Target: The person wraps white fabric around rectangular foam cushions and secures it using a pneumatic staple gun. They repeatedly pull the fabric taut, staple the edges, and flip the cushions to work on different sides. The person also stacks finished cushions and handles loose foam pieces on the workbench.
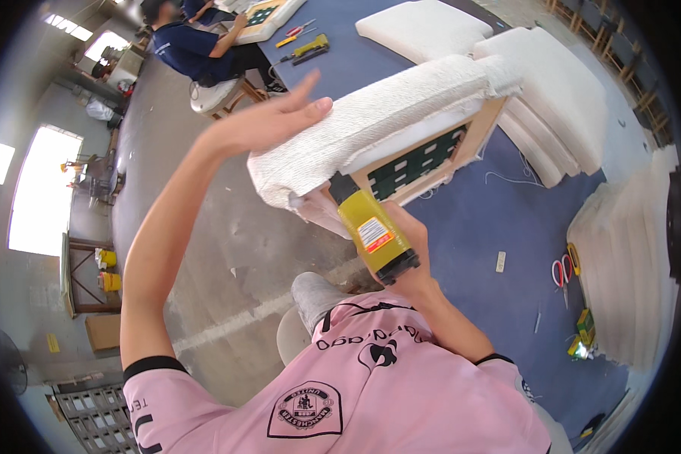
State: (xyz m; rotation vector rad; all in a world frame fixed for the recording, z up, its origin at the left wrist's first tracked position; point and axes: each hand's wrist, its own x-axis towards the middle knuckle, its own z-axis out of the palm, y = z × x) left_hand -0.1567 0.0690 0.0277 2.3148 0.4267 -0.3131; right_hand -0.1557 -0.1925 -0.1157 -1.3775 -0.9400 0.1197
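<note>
In front of me a seat cushion [371, 106] covered in ribbed white fabric is tilted up on its edge, showing its wooden frame [486, 129] and dark green webbing [416, 165] underneath. My left hand [280, 121] is at its upper left corner, thumb and fingers stretched out and apart; whether the palm presses on the fabric I cannot tell. My right hand [410, 238] is wrapped round a yellow-green staple gun [365, 219]. Its nose points at the near left corner of the frame, where loose fabric hangs; the exact contact is hidden.
White cushions [548, 113] are stacked on the blue table [484, 303] at the back right. Scissors [560, 271], a small box [585, 325] and a pile of white fabric [628, 242] lie at right. A co-worker [197, 45] sits at the far left, near another staple gun [310, 47].
</note>
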